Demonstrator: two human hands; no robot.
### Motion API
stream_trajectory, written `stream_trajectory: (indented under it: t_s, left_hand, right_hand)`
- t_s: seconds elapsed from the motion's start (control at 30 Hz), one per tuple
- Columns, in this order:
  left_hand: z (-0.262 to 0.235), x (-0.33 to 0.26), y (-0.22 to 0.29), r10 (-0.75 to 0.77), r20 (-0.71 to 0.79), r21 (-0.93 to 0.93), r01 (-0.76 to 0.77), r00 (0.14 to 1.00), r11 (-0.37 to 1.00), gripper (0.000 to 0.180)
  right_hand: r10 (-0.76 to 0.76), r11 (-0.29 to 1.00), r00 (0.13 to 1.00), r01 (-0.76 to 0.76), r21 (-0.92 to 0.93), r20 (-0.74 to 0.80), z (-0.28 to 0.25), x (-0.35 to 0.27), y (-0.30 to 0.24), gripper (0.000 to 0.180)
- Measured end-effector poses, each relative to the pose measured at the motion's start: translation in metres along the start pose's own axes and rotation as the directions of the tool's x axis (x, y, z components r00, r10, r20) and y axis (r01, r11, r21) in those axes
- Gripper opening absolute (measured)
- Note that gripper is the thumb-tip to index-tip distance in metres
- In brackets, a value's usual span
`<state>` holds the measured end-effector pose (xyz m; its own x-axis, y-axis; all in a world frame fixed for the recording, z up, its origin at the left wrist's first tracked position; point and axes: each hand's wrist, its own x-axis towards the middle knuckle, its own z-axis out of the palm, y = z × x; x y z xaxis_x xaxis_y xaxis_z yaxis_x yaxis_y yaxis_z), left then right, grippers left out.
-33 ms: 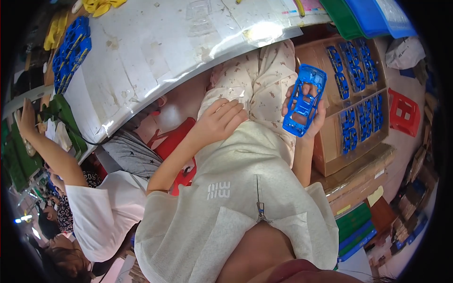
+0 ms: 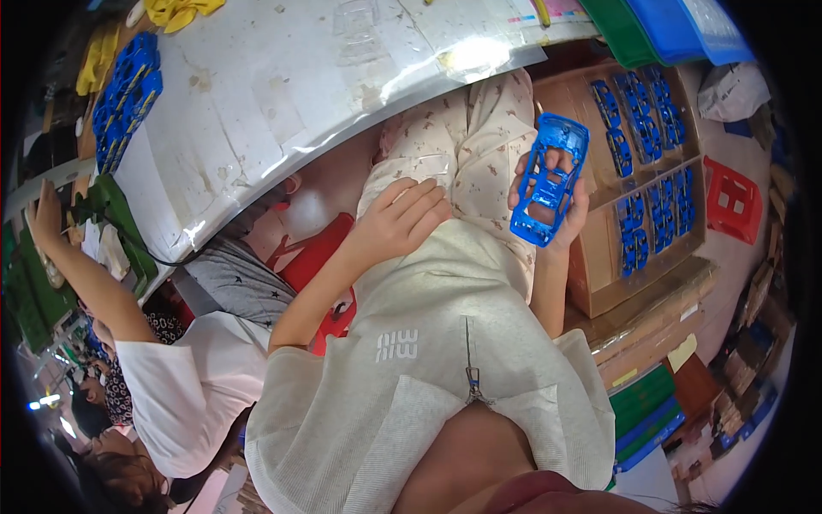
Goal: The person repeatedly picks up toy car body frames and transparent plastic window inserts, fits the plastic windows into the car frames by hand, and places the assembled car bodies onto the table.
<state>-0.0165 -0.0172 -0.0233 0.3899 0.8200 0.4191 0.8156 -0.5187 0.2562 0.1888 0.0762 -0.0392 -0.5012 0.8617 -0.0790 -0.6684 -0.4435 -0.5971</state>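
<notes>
Right-hand grip (image 2: 574, 219) is wrapped round a blue car shell (image 2: 548, 190), the thumb against one long edge, fingertips at the other, more fingers showing through its openings. From where I stand, the shell lies in that palm, between the lap and a cardboard box (image 2: 599, 248). It's glossy and hard-looking, an oblong with rounded ends and cut-out windows. Left-hand grip (image 2: 411, 214) rests flat on soft, pale printed trousers (image 2: 492, 163), fingers straight. Rows of shiny blue pieces (image 2: 634, 236) fill the brown box; the whitish tabletop (image 2: 274, 94) looks scuffed and stained.
</notes>
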Motion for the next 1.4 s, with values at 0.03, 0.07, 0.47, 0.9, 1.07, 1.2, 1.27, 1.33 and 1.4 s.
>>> stream_trajectory:
  t_s: [0.03, 0.07, 0.47, 0.9, 1.07, 1.2, 1.27, 1.33, 1.4]
  left_hand:
    - [0.003, 0.002, 0.001, 0.009, -0.063, 0.004, -0.009, 0.998, 1.0, 0.014]
    - [0.005, 0.003, 0.003, 0.017, -0.127, 0.007, -0.017, 0.992, 1.0, 0.014]
    - [0.01, 0.043, 0.032, 0.207, -0.338, -0.092, -0.251, 0.918, 0.964, 0.019]
    - [0.011, 0.055, 0.037, -0.016, -0.384, -0.315, -0.115, 0.923, 0.942, 0.02]
    - [0.015, 0.051, 0.044, 0.059, -0.352, -0.129, -0.111, 0.934, 0.985, 0.019]
    - [0.012, 0.048, 0.046, 0.065, -0.365, -0.032, -0.082, 0.929, 0.996, 0.018]
    - [0.013, 0.049, 0.046, 0.058, -0.363, -0.032, -0.075, 0.93, 0.997, 0.019]
    - [0.015, 0.049, 0.046, 0.05, -0.361, -0.026, -0.064, 0.931, 0.998, 0.019]
    - [0.015, 0.053, 0.048, -0.029, -0.295, -0.099, 0.0, 0.955, 0.995, 0.02]
  right_hand:
    - [0.0, 1.0, 1.0, 0.0, -0.003, -0.021, 0.003, 0.0, 0.001, 0.037]
    - [-0.001, 1.0, 0.999, 0.001, -0.007, -0.043, 0.005, -0.002, 0.002, 0.036]
    - [0.046, 0.982, 0.988, -0.072, -0.175, -0.148, 0.017, -0.013, 0.008, 0.047]
    - [0.07, 0.994, 0.993, -0.077, -0.072, -0.093, 0.028, -0.018, 0.003, 0.047]
    - [0.063, 0.99, 0.994, -0.073, -0.117, -0.084, 0.028, -0.015, 0.0, 0.05]
    - [0.081, 0.986, 0.995, -0.088, -0.142, -0.055, 0.026, -0.015, 0.003, 0.051]
    - [0.104, 0.987, 0.994, -0.109, -0.122, -0.046, 0.028, -0.015, 0.003, 0.053]
    - [0.063, 0.966, 0.992, -0.089, -0.244, -0.112, 0.037, -0.013, 0.003, 0.062]
    - [0.041, 0.968, 0.991, -0.071, -0.239, -0.127, 0.037, -0.011, 0.004, 0.061]
